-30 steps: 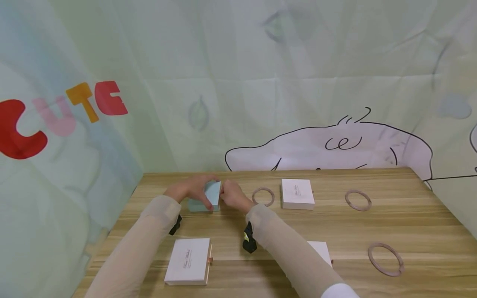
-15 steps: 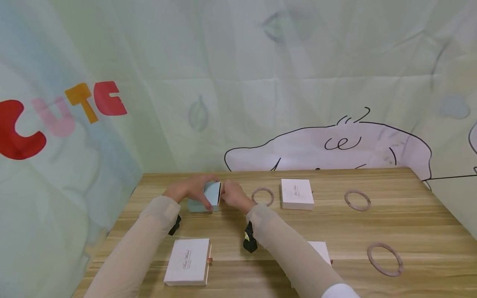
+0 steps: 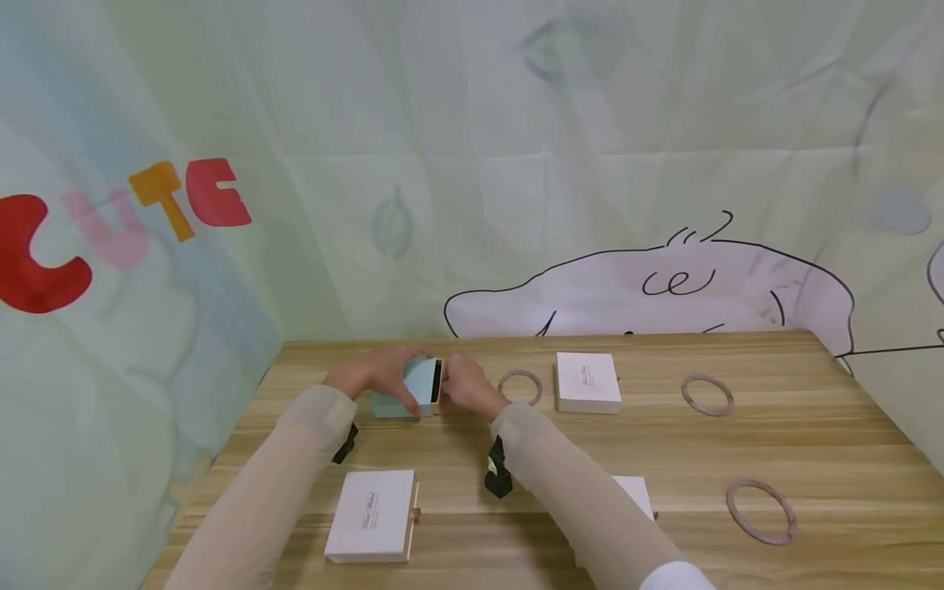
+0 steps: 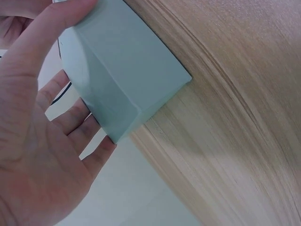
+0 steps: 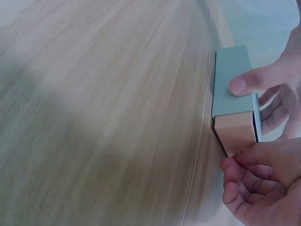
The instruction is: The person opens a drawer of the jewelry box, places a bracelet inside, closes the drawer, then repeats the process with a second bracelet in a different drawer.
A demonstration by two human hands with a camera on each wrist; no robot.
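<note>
Both hands engage a light blue rectangular box [image 3: 418,378], which lies on the wood-grain surface [image 3: 664,447], left of centre in the head view. Left hand [image 3: 382,377]: grips the box from above, thumb on the near side wall, fingers at the opposite side. Right hand [image 3: 469,387]: pinches, with thumb and index finger, the outer end of a tan inner drawer [image 5: 235,132]; the exact contact point is partly covered by the fingertips. The drawer projects slightly from the box's right end, with a narrow dark gap along its top.

Adjacent items, head view: a mauve ring [image 3: 520,387] lies flat just right of the right hand; a white printed box [image 3: 588,382] lies right of it. A second mauve ring [image 3: 708,395] lies farther right, and a third mauve ring [image 3: 762,512] at lower right. Another white box [image 3: 372,515] occupies the lower left; a further white box [image 3: 636,493] is partly hidden by the right sleeve [image 3: 590,512].
</note>
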